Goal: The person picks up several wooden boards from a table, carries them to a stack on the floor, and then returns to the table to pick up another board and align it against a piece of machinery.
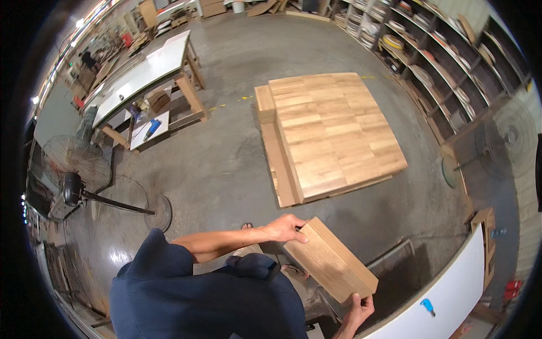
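A stack of short wooden boards (pixel 332 260) lies slantwise between my two hands, in front of my dark blue shirt. My left hand (pixel 288 229) grips its upper left end, thumb on the top face. At the lower right end, my right hand (pixel 360 311) holds the near corner with thumb and fingers. Farther ahead, a wide pile of wooden boards (pixel 334 131) rests low on the floor. A smaller stack of boards (pixel 265 101) stands against its left side, on a brown cardboard base (pixel 281 169).
A white-topped workbench (pixel 152 68) stands at the upper left, with a blue power tool (pixel 152 128) on its lower shelf. A pedestal fan (pixel 76 169) is at left. Shelving (pixel 427 59) lines the right. A white table (pixel 449 275) with a blue-handled tool (pixel 428 306) is at lower right.
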`<state>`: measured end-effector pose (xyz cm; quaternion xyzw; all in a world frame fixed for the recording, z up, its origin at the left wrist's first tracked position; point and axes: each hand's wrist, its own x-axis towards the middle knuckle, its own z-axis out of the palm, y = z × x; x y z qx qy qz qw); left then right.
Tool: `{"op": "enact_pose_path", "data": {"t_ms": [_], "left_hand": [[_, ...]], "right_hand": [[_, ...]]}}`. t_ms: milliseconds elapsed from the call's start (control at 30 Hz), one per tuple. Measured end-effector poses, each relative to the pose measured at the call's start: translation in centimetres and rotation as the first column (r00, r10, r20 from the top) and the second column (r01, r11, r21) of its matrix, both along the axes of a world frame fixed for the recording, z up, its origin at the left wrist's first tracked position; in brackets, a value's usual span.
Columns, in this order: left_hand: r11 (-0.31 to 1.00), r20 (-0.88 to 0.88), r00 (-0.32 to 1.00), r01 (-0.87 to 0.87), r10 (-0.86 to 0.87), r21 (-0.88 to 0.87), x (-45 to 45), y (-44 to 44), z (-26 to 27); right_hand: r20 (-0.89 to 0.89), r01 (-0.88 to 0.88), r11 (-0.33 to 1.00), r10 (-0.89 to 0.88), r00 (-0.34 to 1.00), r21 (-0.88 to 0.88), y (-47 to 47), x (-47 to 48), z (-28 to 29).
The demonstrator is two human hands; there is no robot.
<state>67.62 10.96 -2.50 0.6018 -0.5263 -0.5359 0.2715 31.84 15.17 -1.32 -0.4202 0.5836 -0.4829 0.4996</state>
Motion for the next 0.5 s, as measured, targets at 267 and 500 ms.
{"op": "enact_pose_path", "data": {"t_ms": [267, 500], "left_hand": [[0.86, -0.266, 0.829, -0.511, 0.492, 0.0, 22.1, 7.9, -2.3], [0.674, -0.296, 0.754, -0.657, 0.587, -0.339, 35.1, 9.5, -0.7]], "right_hand": [[-0.018, -0.331, 0.941, 0.332, 0.943, 0.068, -5.6, 23.1, -1.6], [0.02, -0.527, 0.843, 0.532, 0.846, -0.107, -11.9, 38.1, -1.2]]}}
